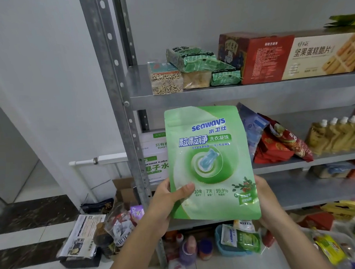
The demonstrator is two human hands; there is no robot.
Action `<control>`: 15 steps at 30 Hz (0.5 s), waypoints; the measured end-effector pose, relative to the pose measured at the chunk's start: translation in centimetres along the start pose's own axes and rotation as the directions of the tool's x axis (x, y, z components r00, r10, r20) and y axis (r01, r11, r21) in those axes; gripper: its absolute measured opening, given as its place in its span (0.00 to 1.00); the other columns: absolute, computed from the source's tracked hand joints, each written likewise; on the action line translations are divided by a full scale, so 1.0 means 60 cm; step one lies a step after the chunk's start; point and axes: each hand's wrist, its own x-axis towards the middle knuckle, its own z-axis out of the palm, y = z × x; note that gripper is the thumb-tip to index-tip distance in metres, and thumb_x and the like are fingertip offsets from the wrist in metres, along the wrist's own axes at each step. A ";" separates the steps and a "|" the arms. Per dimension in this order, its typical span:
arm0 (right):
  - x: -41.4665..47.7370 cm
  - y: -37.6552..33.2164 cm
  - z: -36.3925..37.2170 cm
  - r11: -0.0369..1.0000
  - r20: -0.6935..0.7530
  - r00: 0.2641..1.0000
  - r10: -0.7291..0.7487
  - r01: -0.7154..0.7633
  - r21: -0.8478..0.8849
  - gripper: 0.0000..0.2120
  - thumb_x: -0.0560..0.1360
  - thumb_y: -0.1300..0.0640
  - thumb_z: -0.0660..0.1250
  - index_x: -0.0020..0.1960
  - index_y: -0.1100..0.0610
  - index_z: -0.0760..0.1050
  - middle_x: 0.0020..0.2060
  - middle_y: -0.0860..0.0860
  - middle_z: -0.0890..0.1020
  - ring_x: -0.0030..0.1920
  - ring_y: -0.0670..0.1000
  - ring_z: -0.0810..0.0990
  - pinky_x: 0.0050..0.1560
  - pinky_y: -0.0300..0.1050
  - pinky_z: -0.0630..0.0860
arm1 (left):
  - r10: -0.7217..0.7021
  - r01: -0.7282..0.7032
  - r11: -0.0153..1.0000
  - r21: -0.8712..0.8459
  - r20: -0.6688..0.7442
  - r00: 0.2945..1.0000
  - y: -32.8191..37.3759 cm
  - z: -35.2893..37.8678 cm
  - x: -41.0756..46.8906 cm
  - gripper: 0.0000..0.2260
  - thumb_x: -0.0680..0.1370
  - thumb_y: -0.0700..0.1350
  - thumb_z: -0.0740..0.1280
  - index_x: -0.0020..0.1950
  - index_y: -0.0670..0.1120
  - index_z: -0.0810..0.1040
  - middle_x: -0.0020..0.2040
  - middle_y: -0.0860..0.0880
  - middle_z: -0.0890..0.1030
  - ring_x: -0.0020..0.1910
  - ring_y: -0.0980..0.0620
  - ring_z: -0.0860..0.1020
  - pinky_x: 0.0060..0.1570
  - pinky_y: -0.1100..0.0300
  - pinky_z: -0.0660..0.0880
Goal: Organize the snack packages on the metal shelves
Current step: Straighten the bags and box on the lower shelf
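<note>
Green pouch (210,163): we held it upright, in front of the metal shelves (253,90).
Left hand (164,203): we gripped its lower left edge, thumb on the front.
Right hand (267,199): we gripped its lower right edge.

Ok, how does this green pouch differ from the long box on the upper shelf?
The green pouch is a flat bag, held upright by the left hand and right hand; the long box is bulky, lying on the upper shelf. The pouch is green, the box red and cream. Both bear Chinese print.
</note>
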 end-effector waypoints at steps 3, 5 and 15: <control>0.005 0.012 0.000 0.987 -0.166 0.976 -0.141 0.126 -0.100 0.12 0.77 0.69 0.63 0.35 0.68 0.76 0.27 0.53 0.81 0.28 0.48 0.77 0.30 0.40 0.73 | 0.018 -0.008 0.988 0.157 -0.061 0.998 -0.015 0.014 0.006 0.25 0.70 0.47 0.75 0.65 0.47 0.72 0.58 0.52 0.82 0.56 0.48 0.81 0.58 0.52 0.76; 0.007 0.024 0.007 0.927 -0.221 0.925 -0.309 0.241 -0.288 0.17 0.80 0.62 0.62 0.34 0.70 0.73 0.26 0.56 0.78 0.29 0.49 0.73 0.30 0.44 0.68 | 0.229 -0.100 0.872 0.478 -0.219 0.949 -0.022 0.029 0.007 0.18 0.76 0.48 0.71 0.61 0.53 0.68 0.59 0.56 0.74 0.57 0.56 0.75 0.55 0.61 0.71; -0.012 0.053 0.064 0.452 -0.145 0.664 -0.734 0.318 -0.834 0.19 0.78 0.54 0.56 0.31 0.57 0.72 0.20 0.50 0.73 0.19 0.51 0.69 0.22 0.42 0.61 | 0.559 -0.336 0.511 0.791 -0.010 0.829 -0.031 0.129 -0.013 0.19 0.76 0.65 0.55 0.43 0.50 0.63 0.41 0.54 0.66 0.38 0.56 0.67 0.34 0.65 0.63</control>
